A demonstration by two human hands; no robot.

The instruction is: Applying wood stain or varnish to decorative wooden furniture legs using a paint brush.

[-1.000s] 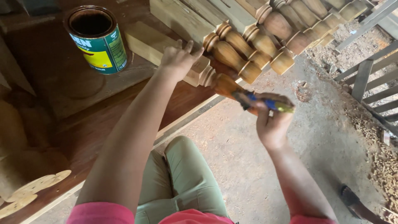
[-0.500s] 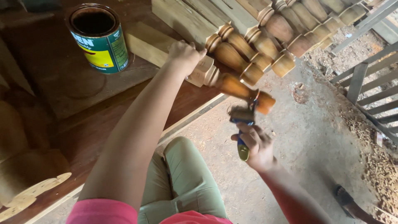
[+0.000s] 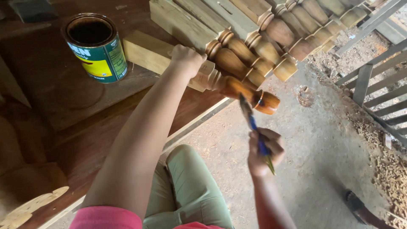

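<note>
Two hands at work, head view: left hand clenched on the baluster, lying on the tabletop w/ its glossy end past the edge. Right hand grips a brush, bristles just beside that end; open can stands nr the left hand.

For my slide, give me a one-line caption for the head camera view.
Left hand steadies a turned wooden post on the bench while the right hand holds a paintbrush beside an open can.

Nearest turned wooden baluster glossy and wet-brown at its right end, far balusters pale matt bare wood, metal varnish tin, dark smooth wooden counter
</note>
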